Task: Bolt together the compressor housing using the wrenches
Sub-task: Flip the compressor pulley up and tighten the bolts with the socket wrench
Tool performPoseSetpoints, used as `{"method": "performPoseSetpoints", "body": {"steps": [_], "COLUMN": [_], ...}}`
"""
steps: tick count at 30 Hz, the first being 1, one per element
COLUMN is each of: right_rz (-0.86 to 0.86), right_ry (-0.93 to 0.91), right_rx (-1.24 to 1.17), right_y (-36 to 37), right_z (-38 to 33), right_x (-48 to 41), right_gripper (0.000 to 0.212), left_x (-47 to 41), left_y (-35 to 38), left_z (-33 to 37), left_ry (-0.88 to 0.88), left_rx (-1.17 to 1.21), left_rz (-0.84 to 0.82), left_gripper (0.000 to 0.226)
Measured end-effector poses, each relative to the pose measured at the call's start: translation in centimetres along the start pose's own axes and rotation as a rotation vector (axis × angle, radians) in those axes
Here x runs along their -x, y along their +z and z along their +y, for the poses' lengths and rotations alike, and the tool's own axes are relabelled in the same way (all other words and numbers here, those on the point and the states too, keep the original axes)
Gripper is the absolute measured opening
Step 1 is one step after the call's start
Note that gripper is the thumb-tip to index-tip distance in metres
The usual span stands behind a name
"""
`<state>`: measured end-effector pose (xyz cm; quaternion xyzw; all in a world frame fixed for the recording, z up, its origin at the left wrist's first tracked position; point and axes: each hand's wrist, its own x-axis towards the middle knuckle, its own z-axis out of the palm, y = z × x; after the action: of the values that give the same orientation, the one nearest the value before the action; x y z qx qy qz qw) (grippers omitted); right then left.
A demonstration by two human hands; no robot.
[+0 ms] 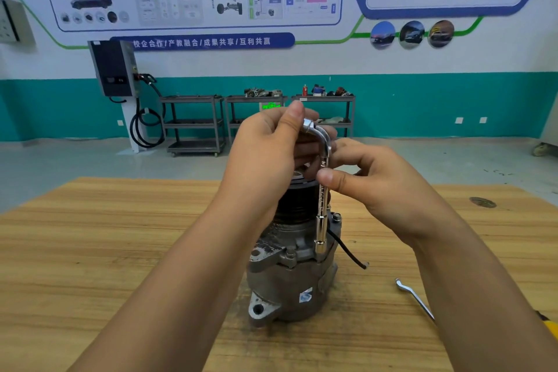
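Observation:
A grey metal compressor housing (290, 278) stands upright on the wooden table (105, 251), its black pulley at the top. A chrome L-shaped socket wrench (321, 214) stands vertically with its lower socket on a bolt at the housing's right flange. My left hand (268, 151) grips the wrench's bent upper end. My right hand (374, 181) pinches the shaft just below the bend with thumb and fingers. Another bolt head (290, 253) shows on the front flange, and a third bolt head (336, 216) sits to the right of the wrench.
A second chrome wrench (415, 299) lies on the table to the right of the housing. A black cable (347, 251) trails from the housing's right side. A yellow object (551, 328) peeks in at the right edge. Shelving carts (196, 124) stand by the far wall.

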<state>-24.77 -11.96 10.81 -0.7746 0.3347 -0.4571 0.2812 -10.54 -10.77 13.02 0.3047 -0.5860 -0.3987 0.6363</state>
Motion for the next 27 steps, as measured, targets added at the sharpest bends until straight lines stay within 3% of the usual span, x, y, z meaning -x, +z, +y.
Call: {"method": "performPoseSetpoints", "body": {"steps": [3,7,15,18,24,27], "right_rz": [0.026,0.026,0.098,0.155,0.078,0.103], "right_ry": [0.006,0.016,-0.046,-0.057,-0.063,-0.031], "right_rx": [-0.026,-0.049,-0.025,-0.112,-0.174,-0.078], "right_y": [0.2,0.6,1.6,1.2,-1.2,-1.5], "right_z": [0.0,-0.4,-1.1,-1.2,-1.1,-0.8], "right_x": [0.1,0.1,0.0,0.1,0.5,0.4], "right_gripper": [0.043,0.009,0.014,0.007,0.011,0.017], "left_x": [-0.7,-1.7,-1.7,-1.3,-0.7,-0.5], "left_y": [0.1,0.7,0.4,0.5,2.1,2.5], "left_z": [0.6,1.6,1.9,1.9,1.6,1.1], "left_ry": [-0.121,-0.276,-0.368,-0.253,0.06,0.121], "left_rx": [0.033,0.104,0.22,0.236,-0.249,-0.337], "left_rz": [-0.041,-0.117,-0.19,-0.165,-0.119,-0.081], "left_gripper": [0.03,0.03,0.033,0.036,0.018,0.009]}}
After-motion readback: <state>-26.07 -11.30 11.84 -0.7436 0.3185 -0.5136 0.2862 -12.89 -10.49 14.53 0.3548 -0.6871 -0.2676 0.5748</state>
